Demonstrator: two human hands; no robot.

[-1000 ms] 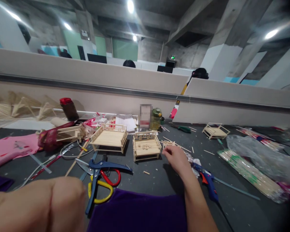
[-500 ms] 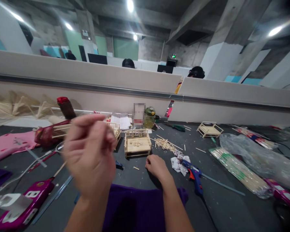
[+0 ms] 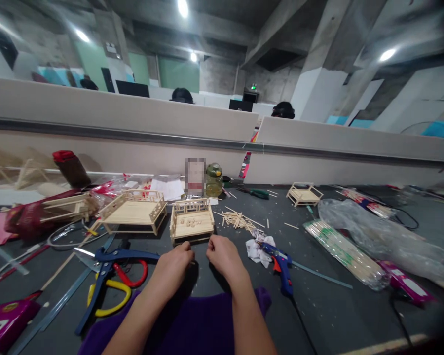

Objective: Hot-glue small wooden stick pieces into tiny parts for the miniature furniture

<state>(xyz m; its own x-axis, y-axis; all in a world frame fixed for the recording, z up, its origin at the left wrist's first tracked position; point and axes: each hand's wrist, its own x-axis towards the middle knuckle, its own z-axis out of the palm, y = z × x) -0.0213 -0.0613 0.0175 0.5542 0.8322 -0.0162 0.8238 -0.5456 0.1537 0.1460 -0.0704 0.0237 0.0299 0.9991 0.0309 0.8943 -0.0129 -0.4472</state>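
Note:
A miniature bench made of thin wooden sticks (image 3: 192, 222) stands on the dark table straight ahead, with several tiny wooden bits on its seat. My left hand (image 3: 176, 261), fingers curled together, rests just in front of the bench's left part. Close to the bench's front right corner is my right hand (image 3: 225, 257), also curled. The backs of both hands face me, so whatever their fingertips hold is hidden. To the left stands a larger stick-built bench (image 3: 135, 212). Beyond the right hand lies a pile of short sticks (image 3: 239, 220).
A blue glue gun (image 3: 283, 266) lies right of my hands near crumpled tissue (image 3: 258, 251). Blue cutters (image 3: 105, 259) and yellow-and-red-handled scissors (image 3: 113, 298) lie left. A bagged bundle of sticks (image 3: 346, 254) and a small stick frame (image 3: 304, 194) are farther right. Purple cloth (image 3: 203, 323) lies nearest me.
My left hand has come down from its raised position to the table before the bench. The short stick piece lying there is out of sight. The view has turned slightly right.

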